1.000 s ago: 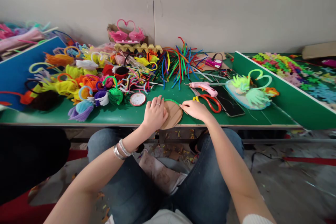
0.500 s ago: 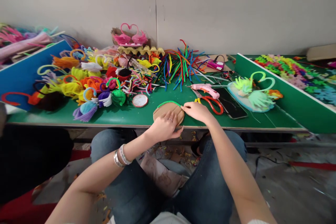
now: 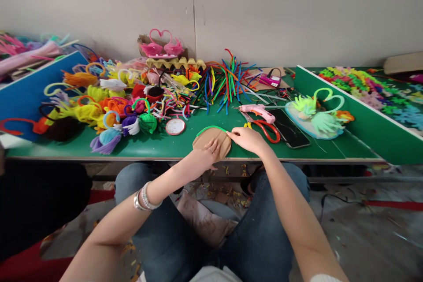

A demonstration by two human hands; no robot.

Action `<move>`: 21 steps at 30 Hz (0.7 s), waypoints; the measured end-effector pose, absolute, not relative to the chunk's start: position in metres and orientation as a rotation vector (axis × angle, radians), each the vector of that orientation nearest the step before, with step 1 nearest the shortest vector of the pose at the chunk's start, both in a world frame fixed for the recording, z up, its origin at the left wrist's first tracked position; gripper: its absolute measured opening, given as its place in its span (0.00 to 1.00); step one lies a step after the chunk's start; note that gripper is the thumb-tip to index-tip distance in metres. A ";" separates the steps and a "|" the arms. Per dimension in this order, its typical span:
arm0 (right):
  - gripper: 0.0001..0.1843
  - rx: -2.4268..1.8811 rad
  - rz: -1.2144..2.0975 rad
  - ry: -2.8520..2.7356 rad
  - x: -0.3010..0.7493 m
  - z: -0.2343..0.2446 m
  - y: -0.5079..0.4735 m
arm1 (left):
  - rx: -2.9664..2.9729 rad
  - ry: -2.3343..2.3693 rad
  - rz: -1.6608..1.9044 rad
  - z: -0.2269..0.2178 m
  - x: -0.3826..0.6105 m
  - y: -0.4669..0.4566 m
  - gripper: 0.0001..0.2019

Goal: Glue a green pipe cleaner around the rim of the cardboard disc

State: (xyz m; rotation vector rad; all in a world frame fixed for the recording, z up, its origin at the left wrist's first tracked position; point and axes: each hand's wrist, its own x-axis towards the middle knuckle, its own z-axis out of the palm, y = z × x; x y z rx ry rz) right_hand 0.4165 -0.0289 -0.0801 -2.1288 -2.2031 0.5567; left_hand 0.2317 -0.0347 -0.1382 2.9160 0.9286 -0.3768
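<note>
A round piece of brown cardboard lies near the table's front edge. A bright green pipe cleaner follows its far rim. My left hand, with a ring on one finger and bracelets at the wrist, rests on the cardboard with its fingers stretched over it. At the right rim, my right hand pinches the end of the green pipe cleaner against the cardboard; the fingertips partly hide that end. Right behind this hand lie orange-handled scissors and a pink glue gun.
Pipe-cleaner swans crowd the left. A bundle of pipe cleaners lies at the back. A small round white lid sits left of the cardboard. Rightward are a phone, a swan pair on a blue-edged base and a green divider.
My left hand has shifted slightly down and its fingers have slid on the cardboard, the thumb drawing leftward. My right hand keeps its pinch at the rim. The view has moved slightly.
</note>
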 end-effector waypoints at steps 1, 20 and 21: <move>0.22 -2.133 0.552 -2.200 0.417 -0.079 -0.030 | 2.927 0.961 -0.361 -0.133 0.233 -0.039 0.38; 0.22 -2.125 0.434 -2.183 0.416 -0.084 -0.029 | 2.919 1.389 -0.155 -0.107 0.263 -0.069 0.31; 0.22 -2.132 0.442 -2.187 0.415 -0.084 -0.029 | 2.917 1.395 -0.168 -0.108 0.263 -0.068 0.31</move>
